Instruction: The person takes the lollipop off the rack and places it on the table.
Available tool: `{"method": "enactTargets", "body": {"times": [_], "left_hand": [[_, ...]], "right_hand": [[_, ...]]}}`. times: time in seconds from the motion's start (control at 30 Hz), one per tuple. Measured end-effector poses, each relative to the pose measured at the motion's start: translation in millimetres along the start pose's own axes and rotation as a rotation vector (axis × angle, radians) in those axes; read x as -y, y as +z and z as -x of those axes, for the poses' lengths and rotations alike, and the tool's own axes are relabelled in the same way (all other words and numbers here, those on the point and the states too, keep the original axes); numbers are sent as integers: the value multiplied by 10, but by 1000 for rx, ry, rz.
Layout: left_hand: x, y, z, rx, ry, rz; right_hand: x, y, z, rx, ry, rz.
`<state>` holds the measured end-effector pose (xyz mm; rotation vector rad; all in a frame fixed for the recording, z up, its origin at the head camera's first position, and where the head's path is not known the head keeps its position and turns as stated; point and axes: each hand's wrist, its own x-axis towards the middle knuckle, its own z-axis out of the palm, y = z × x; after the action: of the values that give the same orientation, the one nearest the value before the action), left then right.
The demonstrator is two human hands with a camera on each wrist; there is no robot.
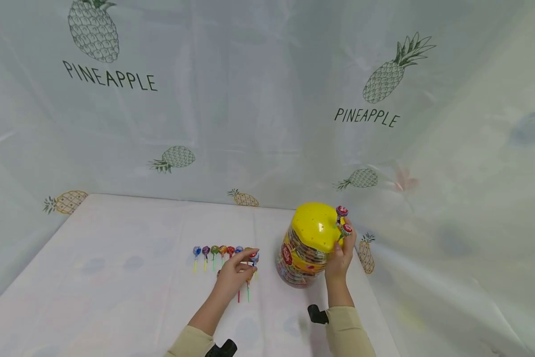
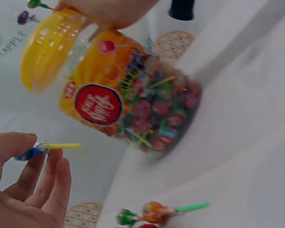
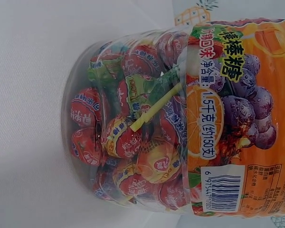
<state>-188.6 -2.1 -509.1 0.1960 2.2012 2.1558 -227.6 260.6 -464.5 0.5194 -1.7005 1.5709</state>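
Observation:
My left hand (image 1: 235, 277) pinches a blue-wrapped lollipop (image 2: 35, 151) by its head between thumb and fingers; its yellow stick points away from the palm. Below that hand, several lollipops (image 1: 214, 251) lie side by side in a row, and a few more, such as an orange-wrapped one (image 2: 155, 212) with a green stick, lie nearer me, partly covered. My right hand (image 1: 338, 260) rests against the upper side of a clear candy jar (image 3: 133, 137) with a yellow lid (image 1: 314, 225). Between its fingers it holds two lollipops, a purple one (image 1: 341, 211) and a red-and-green one (image 1: 345, 229).
The jar is filled with wrapped lollipops and stands on a white cloth-covered table (image 1: 115, 277). Behind the table hangs a pale curtain (image 1: 258, 99) printed with pineapples, and it continues along the right side.

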Motion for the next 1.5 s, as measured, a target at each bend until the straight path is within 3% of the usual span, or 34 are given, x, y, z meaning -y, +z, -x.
{"method": "enactTargets", "body": {"times": [0.1, 0.33, 0.53, 0.67, 0.93, 1.1, 1.37, 1.5], "left_hand": [[139, -51, 36, -21, -20, -2], [406, -317, 72, -147, -86, -59], [561, -554, 97, -260, -138, -174], [669, -685, 113, -297, -158, -242], [837, -856, 156, -270, -179, -282], [868, -883, 131, -226, -187, -316], [882, -883, 73, -154, -150, -513], [886, -883, 61, -128, -152, -583]], "right_hand": [[-14, 1, -1, 8, 1, -3], [-57, 2, 6, 12, 9, -16], [-92, 2, 5, 15, -19, -31], [-95, 6, 1, 23, -23, -62], [-10, 22, 0, 3, 18, -7], [15, 27, -3, 2, 17, -47], [-22, 16, 8, 3, 14, -30], [-181, -33, 31, -9, 7, -32]]}}
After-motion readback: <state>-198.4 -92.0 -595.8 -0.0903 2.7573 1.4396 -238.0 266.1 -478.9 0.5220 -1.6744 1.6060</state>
